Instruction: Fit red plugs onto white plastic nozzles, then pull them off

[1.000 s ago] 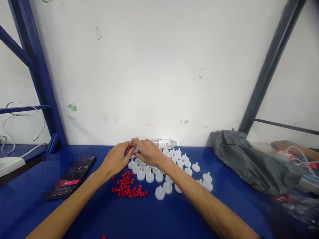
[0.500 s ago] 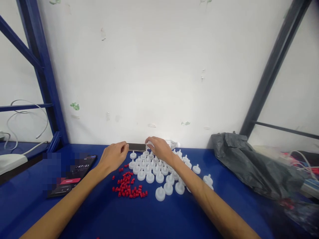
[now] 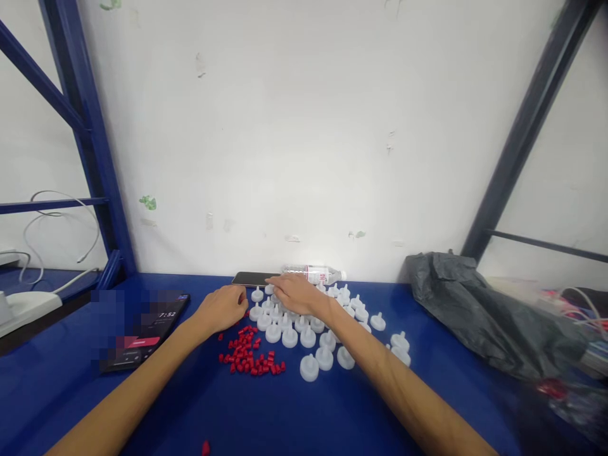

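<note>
My right hand (image 3: 298,294) reaches over the back of a cluster of white spouted caps (image 3: 289,337). Its fingers are stretched out to the left, and the fingertips are at one white cap (image 3: 269,289) in the back row. To the left, my left hand (image 3: 226,307) is curled closed at the back edge of a scatter of small red caps (image 3: 247,354). Its fingertips are turned away, so whatever they pinch is hidden. The white caps stand with spouts up, several partly covered by my right hand and forearm.
A dark phone (image 3: 249,278) and a clear bottle (image 3: 318,274) lie along the wall. Another phone (image 3: 161,323) with a lit screen sits at left. A grey plastic bag (image 3: 484,310) is at right. One red cap (image 3: 206,448) lies near the front edge.
Both hands worked together at a white cap, then parted. My right hand carried a white cap right, then lowered it into the back row; its fingers straightened. My left hand moved down toward the red caps.
</note>
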### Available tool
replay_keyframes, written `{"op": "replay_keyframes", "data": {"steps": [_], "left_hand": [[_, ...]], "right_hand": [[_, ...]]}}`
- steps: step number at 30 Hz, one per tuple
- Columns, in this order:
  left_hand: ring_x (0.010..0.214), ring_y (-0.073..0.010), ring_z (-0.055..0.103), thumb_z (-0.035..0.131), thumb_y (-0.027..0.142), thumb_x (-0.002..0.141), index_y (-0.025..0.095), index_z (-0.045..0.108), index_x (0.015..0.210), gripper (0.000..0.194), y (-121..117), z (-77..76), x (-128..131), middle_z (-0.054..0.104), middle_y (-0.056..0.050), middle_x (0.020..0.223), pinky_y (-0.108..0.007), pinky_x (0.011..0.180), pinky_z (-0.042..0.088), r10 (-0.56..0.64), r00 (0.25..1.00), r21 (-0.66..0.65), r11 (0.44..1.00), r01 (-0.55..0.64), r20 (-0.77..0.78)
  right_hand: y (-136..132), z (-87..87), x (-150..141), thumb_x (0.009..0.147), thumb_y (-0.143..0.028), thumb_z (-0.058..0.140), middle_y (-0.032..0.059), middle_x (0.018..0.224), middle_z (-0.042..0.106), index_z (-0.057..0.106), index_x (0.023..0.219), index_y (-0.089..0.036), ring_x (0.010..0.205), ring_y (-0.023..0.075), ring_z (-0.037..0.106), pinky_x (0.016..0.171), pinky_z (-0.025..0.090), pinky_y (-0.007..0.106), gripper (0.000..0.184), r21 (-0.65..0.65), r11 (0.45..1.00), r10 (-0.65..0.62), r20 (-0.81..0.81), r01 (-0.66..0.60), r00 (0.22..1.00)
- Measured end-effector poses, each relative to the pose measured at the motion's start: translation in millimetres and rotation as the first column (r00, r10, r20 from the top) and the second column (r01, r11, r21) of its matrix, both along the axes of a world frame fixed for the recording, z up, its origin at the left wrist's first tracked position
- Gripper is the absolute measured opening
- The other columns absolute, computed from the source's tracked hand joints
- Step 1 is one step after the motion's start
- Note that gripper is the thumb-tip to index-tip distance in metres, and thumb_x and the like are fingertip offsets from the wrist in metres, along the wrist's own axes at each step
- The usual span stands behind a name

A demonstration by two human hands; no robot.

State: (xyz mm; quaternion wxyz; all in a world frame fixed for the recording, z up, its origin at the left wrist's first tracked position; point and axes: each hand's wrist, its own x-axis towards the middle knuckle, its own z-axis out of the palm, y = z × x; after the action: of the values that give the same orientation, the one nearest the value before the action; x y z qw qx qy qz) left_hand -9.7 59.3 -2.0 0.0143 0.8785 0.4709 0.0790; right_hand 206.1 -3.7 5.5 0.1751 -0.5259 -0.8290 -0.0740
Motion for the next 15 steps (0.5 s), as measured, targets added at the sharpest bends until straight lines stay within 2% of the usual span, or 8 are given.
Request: {"op": "replay_keyframes", "data": {"steps": [5, 10, 15], "left_hand": [[0.092, -0.0201, 0.067, 0.06, 0.037, 0.096, 0.016, 0.065, 0.109, 0.025, 1, -1.0, 0, 0.069, -0.006, 0.106, -0.041, 0.083, 0.058, -0.003, 1.0, -0.003, 1.0, 0.003, -0.011], [0.09, -0.0195, 0.067, 0.06, 0.038, 0.096, 0.016, 0.065, 0.107, 0.025, 0, -0.3, 0, 0.069, -0.005, 0.104, -0.041, 0.082, 0.057, -0.007, 1.0, -0.019, 1.0, 0.007, -0.009], [0.09, -0.0196, 0.067, 0.06, 0.038, 0.096, 0.016, 0.064, 0.109, 0.026, 1, 0.4, 0, 0.069, -0.006, 0.105, -0.041, 0.081, 0.058, -0.017, 1.0, -0.03, 0.999, 0.018, 0.01]], "right_hand": [[-2, 2.2, 0, 0.098, -0.036, 0.058, 0.0092, 0.129, 0.063, 0.058, 0.129, -0.019, 0.116, 0.0251, 0.061, 0.101, 0.048, 0.051, 0.036, -0.032, 0.999, -0.006, 0.004, 0.006, 1.0], [-4, 8.2, 1, 0.101, -0.019, 0.041, 0.0071, 0.126, 0.069, 0.062, 0.128, -0.023, 0.119, 0.0213, 0.061, 0.104, 0.041, 0.04, 0.035, -0.031, 0.999, -0.023, -0.004, 0.023, 1.0], [-7, 12.5, 4, 0.101, -0.019, 0.04, 0.0065, 0.115, 0.073, 0.066, 0.118, -0.023, 0.109, 0.0201, 0.064, 0.098, 0.04, 0.036, 0.031, 0.006, 0.999, -0.032, -0.016, 0.032, 0.999]]}}
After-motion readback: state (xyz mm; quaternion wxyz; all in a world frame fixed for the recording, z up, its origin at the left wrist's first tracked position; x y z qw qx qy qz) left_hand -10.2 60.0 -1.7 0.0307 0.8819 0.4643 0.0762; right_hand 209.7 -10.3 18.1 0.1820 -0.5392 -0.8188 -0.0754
